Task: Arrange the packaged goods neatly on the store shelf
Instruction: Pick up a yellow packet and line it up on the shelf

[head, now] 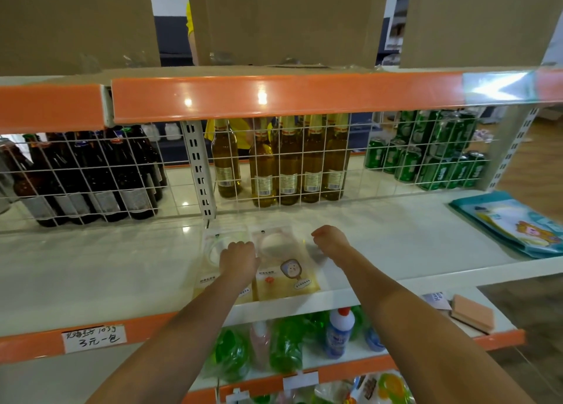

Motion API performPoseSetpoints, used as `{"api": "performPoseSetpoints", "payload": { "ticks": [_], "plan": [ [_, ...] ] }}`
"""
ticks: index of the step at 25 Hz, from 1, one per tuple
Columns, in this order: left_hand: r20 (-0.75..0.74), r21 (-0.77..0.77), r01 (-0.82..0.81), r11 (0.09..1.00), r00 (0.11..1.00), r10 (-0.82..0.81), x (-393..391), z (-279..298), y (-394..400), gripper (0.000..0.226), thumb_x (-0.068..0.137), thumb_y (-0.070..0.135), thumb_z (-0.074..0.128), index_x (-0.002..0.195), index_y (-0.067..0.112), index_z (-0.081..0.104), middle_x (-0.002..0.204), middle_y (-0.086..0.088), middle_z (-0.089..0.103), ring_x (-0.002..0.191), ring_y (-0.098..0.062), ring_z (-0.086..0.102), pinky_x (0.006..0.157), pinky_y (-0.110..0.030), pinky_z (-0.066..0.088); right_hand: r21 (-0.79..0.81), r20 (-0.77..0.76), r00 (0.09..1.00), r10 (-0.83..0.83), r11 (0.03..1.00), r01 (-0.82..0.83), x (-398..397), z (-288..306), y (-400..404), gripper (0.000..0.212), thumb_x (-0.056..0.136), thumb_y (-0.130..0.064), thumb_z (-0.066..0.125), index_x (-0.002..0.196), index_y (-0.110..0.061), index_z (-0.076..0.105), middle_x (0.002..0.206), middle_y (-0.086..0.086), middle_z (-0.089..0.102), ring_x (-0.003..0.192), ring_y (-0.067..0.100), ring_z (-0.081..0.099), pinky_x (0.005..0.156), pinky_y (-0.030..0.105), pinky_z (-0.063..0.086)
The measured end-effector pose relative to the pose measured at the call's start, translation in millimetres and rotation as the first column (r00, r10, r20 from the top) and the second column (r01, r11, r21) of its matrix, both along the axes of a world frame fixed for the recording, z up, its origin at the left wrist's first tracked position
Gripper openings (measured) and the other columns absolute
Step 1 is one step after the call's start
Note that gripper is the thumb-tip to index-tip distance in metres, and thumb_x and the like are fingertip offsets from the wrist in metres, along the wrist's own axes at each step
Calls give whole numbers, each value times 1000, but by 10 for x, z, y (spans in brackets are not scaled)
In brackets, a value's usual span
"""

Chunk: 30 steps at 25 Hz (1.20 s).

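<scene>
At the centre of the frame two clear packets lie side by side on the white shelf (396,245) — the left packet (210,251) under the left hand (238,262), whose fingers curl down onto it. The right packet (286,269) lies between the hands. The right hand (330,239), fingers curled, hovers at that packet's right edge — whether it grips anything I cannot tell.

Under the fingers (240,245), clear glossy plastic packets (286,269) are seen on a smooth, shiny white shelf (91,269). Beyond the fingers, white wire mesh (304,172) and glass bottles (289,166) are shown.
</scene>
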<state>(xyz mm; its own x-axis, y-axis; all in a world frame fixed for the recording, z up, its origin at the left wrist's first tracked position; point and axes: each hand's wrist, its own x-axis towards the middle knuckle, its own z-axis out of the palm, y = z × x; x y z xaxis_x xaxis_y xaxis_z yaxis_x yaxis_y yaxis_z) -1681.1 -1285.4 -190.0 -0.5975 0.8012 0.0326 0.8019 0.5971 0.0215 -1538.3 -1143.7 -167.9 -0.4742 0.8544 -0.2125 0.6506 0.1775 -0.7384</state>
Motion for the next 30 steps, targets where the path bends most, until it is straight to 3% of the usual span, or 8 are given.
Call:
{"api": "performPoseSetpoints", "payload": {
  "ticks": [5, 10, 15, 20, 30],
  "plan": [
    [-128, -55, 40, 998, 991, -47, 29, -30, -20, 32, 99, 29, 38, 121, 10, 50, 124, -8, 52, 118, -25, 45, 93, -33, 38, 94, 110, 993, 48, 994, -58, 29, -56, -94, 34, 92, -8, 46, 123, -12, 58, 128, 8, 54, 114, 25, 54, 93, 30, 47],
    [-83, -31, 37, 999, 996, -40, -9, 22, -158, 39, 99, 40, 35, 123, 12, 49, 127, -9, 50, 121, -25, 43, 98, -37, 37, 210, 212, 969, 129, 962, -174, -143, -40, -176, 34, 92, -8, 43, 121, -14, 58, 125, 7, 57, 112, 24, 55, 92, 31, 48],
    [-70, 0, 26, 1000, 997, -26, -180, 176, -465, 37, 98, 37, 34, 123, 15, 50, 126, -6, 51, 119, -24, 45, 97, -36, 37, 299, 340, 906, 251, 885, -358, -490, 15, -439, 36, 91, -10, 44, 124, -17, 56, 128, 7, 56, 116, 24, 53, 95, 32, 47],
    [4, -13, -36, 999, 999, 36, -499, 340, -836, 38, 97, 35, 35, 130, 21, 48, 131, -3, 49, 122, -23, 43, 98, -36, 35, 359, 351, 854, 385, 787, -502, -862, 66, -820, 34, 94, -17, 43, 126, -19, 54, 130, 4, 54, 118, 22, 51, 93, 31, 44],
    [8, -80, -178, 981, 984, 179, -1100, 461, -2123, 41, 97, 40, 38, 130, 19, 49, 132, -6, 50, 122, -28, 42, 97, -39, 37, 382, 368, 750, 550, 646, -661, -1731, 219, -1879, 33, 96, -21, 42, 126, -16, 54, 131, 8, 53, 121, 25, 49, 96, 32, 41]
  ]
}}
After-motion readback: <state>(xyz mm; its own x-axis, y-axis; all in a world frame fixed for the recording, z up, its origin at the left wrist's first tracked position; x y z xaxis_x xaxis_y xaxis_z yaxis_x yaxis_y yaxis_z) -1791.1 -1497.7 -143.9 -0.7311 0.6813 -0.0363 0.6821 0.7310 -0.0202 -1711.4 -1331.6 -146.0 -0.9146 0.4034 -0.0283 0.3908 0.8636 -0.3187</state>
